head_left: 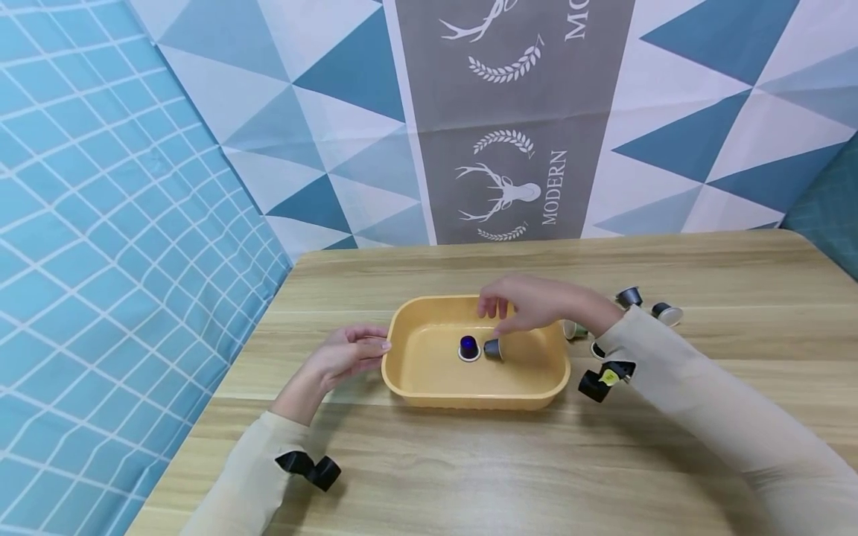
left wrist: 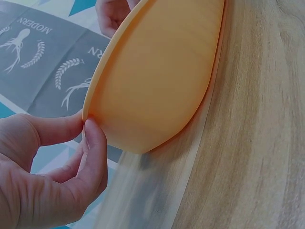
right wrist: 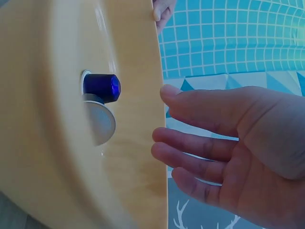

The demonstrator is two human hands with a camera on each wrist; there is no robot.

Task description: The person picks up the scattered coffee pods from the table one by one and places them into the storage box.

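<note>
- Left hand [head_left: 353, 350] pinches the rim of the yellow tray [head_left: 412, 365], centre of the frame; right hand [head_left: 529, 301] hovers above it, released!
- Inside: blue capsule [head_left: 468, 347] standing, grey capsule [head_left: 494, 349] tipped just beside.
- Right of frame, more capsules [head_left: 628, 298] on the wooden table [head_left: 429, 465], right sleeve [head_left: 677, 380] partly blocking.

At the centre of the head view, the tray [head_left: 469, 400] is showing plain peach-yellow; inside, the blue capsule [head_left: 469, 345] is gleaming deep violet-blue, and the dark grey capsule [head_left: 492, 349] is showing a pale grey lid [right wrist: 103, 125] at the right wrist view's left. The table [head_left: 482, 469] is displaying light-brown wood grain. At left, the cloth [head_left: 87, 208] is carrying white grid lines on turquoise; along the top, the backdrop [head_left: 335, 141] is mixing white, pale-blue and teal triangles. Cream is colouring both sleeves [head_left: 710, 409].
</note>
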